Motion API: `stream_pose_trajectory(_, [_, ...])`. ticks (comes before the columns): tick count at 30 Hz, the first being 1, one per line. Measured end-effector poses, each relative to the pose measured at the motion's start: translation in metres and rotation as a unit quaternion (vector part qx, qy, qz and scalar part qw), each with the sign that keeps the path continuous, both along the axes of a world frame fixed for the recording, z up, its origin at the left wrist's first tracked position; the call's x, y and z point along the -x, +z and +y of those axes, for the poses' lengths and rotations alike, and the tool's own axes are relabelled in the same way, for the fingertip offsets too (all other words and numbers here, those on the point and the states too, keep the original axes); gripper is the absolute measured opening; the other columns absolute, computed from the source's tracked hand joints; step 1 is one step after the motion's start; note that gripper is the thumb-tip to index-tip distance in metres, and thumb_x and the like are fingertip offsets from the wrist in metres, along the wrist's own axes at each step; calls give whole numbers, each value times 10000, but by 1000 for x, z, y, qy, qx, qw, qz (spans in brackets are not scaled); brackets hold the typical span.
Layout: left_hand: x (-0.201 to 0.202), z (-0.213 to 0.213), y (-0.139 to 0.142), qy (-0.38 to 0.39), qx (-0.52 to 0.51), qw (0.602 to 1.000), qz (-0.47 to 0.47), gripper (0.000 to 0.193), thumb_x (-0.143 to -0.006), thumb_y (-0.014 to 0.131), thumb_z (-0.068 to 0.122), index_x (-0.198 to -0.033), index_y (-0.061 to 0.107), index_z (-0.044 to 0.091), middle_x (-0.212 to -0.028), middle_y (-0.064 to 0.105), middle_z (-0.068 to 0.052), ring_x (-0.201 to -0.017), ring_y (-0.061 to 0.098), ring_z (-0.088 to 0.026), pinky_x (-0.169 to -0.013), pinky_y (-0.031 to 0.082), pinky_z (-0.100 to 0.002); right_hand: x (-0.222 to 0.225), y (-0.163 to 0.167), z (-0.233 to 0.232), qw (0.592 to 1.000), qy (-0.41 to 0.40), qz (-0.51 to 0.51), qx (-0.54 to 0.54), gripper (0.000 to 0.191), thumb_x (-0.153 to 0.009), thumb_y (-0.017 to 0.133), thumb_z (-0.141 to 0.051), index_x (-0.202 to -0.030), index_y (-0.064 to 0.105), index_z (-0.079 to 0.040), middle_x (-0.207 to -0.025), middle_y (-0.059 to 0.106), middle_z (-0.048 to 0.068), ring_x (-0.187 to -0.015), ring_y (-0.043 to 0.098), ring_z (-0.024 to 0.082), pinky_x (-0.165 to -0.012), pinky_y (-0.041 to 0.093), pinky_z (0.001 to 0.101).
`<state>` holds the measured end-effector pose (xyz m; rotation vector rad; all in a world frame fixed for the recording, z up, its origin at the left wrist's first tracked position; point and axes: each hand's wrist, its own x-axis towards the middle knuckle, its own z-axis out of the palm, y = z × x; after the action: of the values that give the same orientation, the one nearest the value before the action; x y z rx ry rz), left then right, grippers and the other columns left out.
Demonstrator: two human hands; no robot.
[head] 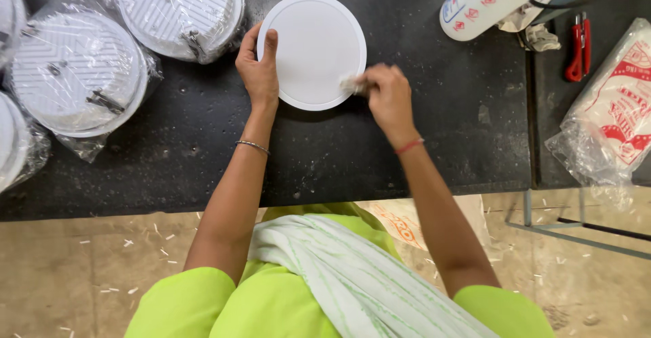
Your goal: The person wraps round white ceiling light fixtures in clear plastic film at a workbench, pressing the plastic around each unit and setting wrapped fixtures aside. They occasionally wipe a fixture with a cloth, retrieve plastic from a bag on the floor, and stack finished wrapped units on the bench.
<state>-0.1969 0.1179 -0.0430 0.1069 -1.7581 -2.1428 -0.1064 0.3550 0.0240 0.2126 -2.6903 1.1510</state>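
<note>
Lime-green top, bare forearms, two wrist bands

Short lime-green sleeves end above the elbows; a white cloth [352, 277] with thin green stripes drapes across the lap. The left hand [258, 73] wears a thin metal bangle [252, 147], the right hand [388, 97] a red thread [409, 146]

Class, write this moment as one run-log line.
left hand: steadies white disc edge | right hand: pinches small wad on disc rim | surface: black table
</note>
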Motion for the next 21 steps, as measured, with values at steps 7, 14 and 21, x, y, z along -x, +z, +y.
stream_pose_trajectory(7, [-5, 1, 12, -16, -50, 999, -8, 660, -1057, 459, 563, -1218, 723, -20, -1120, 758, -109, -1027, 699, -152, -949, 554, -303, -82, -2, 66, 920, 1, -275, 280, 238, -923, 704, -45, -1154, 740, -6, -932, 696, 35, -810, 608, 77, -712, 491, 241])
stream_pose_trajectory(14, [-15, 35, 13, 30, 120, 990, -74, 831, -1016, 288, 688, -1210, 715, 2, -1195, 724, -192, -1153, 664, -294, -1020, 541, -428, -81, -13, 141, 860, -70, -145, 484, 357, -1053, 637, -176, -1360, 580, -1, -1176, 680, 53, -1032, 630, 118, -924, 523, 262])
stream_pose_trajectory(21, [-34, 46, 23, -5, 340, 936, -87, 815, -1056, 215, 623, -1413, 616, 9, -1641, 270, -236, -1529, 175, -434, -1201, 104, -641, -88, -23, 206, 916, -201, 48, 343, 309, -1084, 675, -150, -1350, 611, -6, -1280, 654, 23, -1172, 596, 100, -1035, 479, 239])
